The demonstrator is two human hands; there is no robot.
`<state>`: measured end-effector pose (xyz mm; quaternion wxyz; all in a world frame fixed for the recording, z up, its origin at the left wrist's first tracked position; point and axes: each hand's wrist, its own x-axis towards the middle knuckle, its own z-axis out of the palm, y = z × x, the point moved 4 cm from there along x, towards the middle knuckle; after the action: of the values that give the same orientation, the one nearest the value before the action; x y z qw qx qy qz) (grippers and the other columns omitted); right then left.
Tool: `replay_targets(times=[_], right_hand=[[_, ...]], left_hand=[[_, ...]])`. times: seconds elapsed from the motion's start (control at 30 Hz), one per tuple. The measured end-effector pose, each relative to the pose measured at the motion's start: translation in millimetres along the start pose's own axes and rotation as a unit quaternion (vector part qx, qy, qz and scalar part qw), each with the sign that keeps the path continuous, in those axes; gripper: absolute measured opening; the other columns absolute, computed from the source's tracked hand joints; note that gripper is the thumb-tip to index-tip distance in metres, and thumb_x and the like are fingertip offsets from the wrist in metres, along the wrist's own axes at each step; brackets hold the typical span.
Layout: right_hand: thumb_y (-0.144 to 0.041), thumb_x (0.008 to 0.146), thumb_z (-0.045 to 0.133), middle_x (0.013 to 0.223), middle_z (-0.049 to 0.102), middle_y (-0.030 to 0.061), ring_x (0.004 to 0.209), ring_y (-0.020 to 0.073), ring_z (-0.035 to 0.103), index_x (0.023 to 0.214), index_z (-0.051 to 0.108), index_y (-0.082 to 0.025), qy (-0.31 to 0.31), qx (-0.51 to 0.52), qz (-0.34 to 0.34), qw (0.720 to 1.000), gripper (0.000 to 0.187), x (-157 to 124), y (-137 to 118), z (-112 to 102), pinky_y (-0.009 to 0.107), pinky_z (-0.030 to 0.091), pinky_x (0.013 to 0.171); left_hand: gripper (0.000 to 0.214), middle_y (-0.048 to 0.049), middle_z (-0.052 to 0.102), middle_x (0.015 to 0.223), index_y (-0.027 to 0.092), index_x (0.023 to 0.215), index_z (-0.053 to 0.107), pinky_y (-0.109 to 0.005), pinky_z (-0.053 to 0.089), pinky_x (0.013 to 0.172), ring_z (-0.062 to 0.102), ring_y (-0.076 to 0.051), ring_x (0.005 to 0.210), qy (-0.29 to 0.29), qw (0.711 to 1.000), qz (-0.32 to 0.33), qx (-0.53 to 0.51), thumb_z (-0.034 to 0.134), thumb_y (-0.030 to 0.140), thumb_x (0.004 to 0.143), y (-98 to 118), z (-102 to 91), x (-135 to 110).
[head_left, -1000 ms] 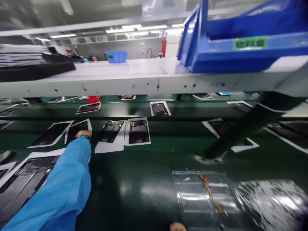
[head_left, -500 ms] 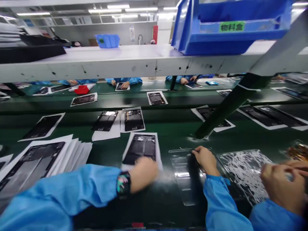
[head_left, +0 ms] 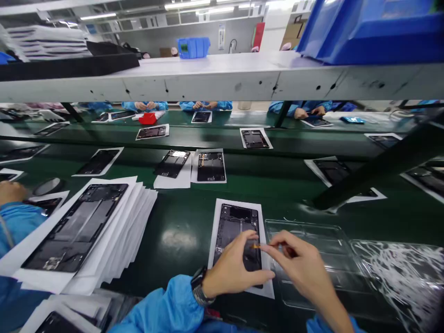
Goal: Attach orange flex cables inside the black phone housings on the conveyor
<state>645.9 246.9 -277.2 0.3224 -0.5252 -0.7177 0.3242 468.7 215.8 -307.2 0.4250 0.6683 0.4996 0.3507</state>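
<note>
A dark tablet housing (head_left: pixel 239 219) lies on a white sheet (head_left: pixel 215 231) in front of me, partly covered by my hands. Between the thumb and fingertips of my right hand (head_left: pixel 301 263) is a small orange strip (head_left: pixel 255 246), held just above the housing. My left hand (head_left: pixel 237 266), with a watch on its wrist, hovers over the lower part of the housing. Its thumb and index finger are spread apart on either side of the strip's free end, and I see nothing held in it. Beside my right hand lies a clear plastic tray (head_left: pixel 322 231).
On the left rises a fanned stack of white sheets (head_left: pixel 138 217) with a tablet housing (head_left: pixel 79 226) on top. White strips (head_left: pixel 398 266) fill the right side. A slanted dark post (head_left: pixel 360 171) stands beyond the tray. Another person's hand (head_left: pixel 12 192) is at far left.
My right hand has left the clear tray and moved over the housing with the orange strip. My left hand, blurred before, has opened beside it. The view has turned left.
</note>
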Motion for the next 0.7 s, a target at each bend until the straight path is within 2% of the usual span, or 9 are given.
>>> replay_targets(times=[0.07,0.13,0.17,0.23,0.33,0.47,0.57,0.7], right_hand=[[-0.047,0.085,0.064,0.074,0.058,0.0009,0.057,0.0144,0.048,0.071,0.056,-0.022,-0.006,-0.03,-0.042,0.999,0.03,15.9,-15.4,19.1,0.029,0.038,0.056],[-0.044,0.085,0.064,0.072,0.059,0.0006,0.059,0.0145,0.05,0.07,0.054,-0.021,-0.048,-0.015,-0.041,0.998,0.029,38.3,-16.6,37.6,0.028,0.039,0.057],[-0.044,0.084,0.065,0.069,0.059,-0.0003,0.058,0.0147,0.051,0.073,0.054,-0.021,-0.082,0.015,-0.024,0.996,0.028,50.8,-13.3,47.8,0.027,0.039,0.057],[-0.044,0.08,0.069,0.06,0.058,-0.0023,0.056,0.0151,0.054,0.077,0.055,-0.021,-0.145,0.082,0.012,0.986,0.027,75.7,-3.5,69.0,0.026,0.041,0.056],[-0.048,0.073,0.074,0.056,0.059,-0.0009,0.054,0.015,0.054,0.072,0.058,-0.018,-0.185,0.114,0.035,0.975,0.033,109.0,14.4,98.1,0.026,0.04,0.054],[-0.047,0.072,0.072,0.062,0.064,0.0036,0.059,0.0156,0.057,0.071,0.065,-0.015,-0.229,0.114,0.045,0.966,0.033,135.3,36.6,122.5,0.026,0.041,0.056],[-0.039,0.075,0.067,0.067,0.067,0.0044,0.062,0.0159,0.059,0.077,0.069,-0.014,-0.251,0.098,0.048,0.962,0.025,145.1,46.8,126.5,0.026,0.043,0.059],[-0.027,0.076,0.062,0.063,0.065,0.0024,0.061,0.0154,0.059,0.079,0.068,-0.014,-0.262,0.049,0.049,0.963,0.014,156.5,51.0,129.1,0.025,0.042,0.058]], left_hand=[[0.055,-0.0057,0.063,0.117,0.02,0.126,0.049,-0.03,0.048,0.091,0.062,-0.021,0.106,0.009,0.999,-0.016,-0.046,0.073,0.03,0.078,-7.6,6.1,2.8],[0.027,-0.0014,0.068,0.094,0.018,0.111,0.054,-0.026,0.049,0.08,0.065,-0.016,0.087,0.025,0.997,-0.041,-0.055,0.062,0.023,0.085,-23.7,5.8,5.4],[0.021,0.0003,0.067,0.085,0.017,0.107,0.055,-0.025,0.048,0.076,0.065,-0.015,0.08,0.03,0.997,-0.055,-0.045,0.058,0.02,0.087,-33.6,2.6,6.4],[0.024,0.0023,0.067,0.078,0.017,0.11,0.054,-0.025,0.047,0.075,0.064,-0.015,0.076,0.026,0.997,-0.078,0.003,0.056,0.016,0.087,-52.6,-8.4,7.3],[0.031,0.0029,0.068,0.079,0.019,0.113,0.053,-0.026,0.046,0.075,0.064,-0.016,0.076,0.007,0.988,-0.096,0.117,0.059,0.013,0.084,-70.9,-31.3,8.1],[0.013,-0.0031,0.068,0.087,0.018,0.101,0.06,-0.028,0.046,0.071,0.065,-0.02,0.08,-0.036,0.948,-0.074,0.308,0.051,0.015,0.091,-75.4,-53.5,12.7],[0.019,-0.0071,0.067,0.09,0.015,0.093,0.061,-0.029,0.047,0.072,0.064,-0.022,0.084,-0.069,0.916,-0.034,0.395,0.042,0.01,0.094,-75.9,-57.6,18.7],[0.012,-0.0082,0.065,0.091,0.013,0.093,0.06,-0.032,0.05,0.074,0.061,-0.024,0.086,-0.086,0.892,0.012,0.444,0.049,0.008,0.09,-80.6,-54.0,25.1]])
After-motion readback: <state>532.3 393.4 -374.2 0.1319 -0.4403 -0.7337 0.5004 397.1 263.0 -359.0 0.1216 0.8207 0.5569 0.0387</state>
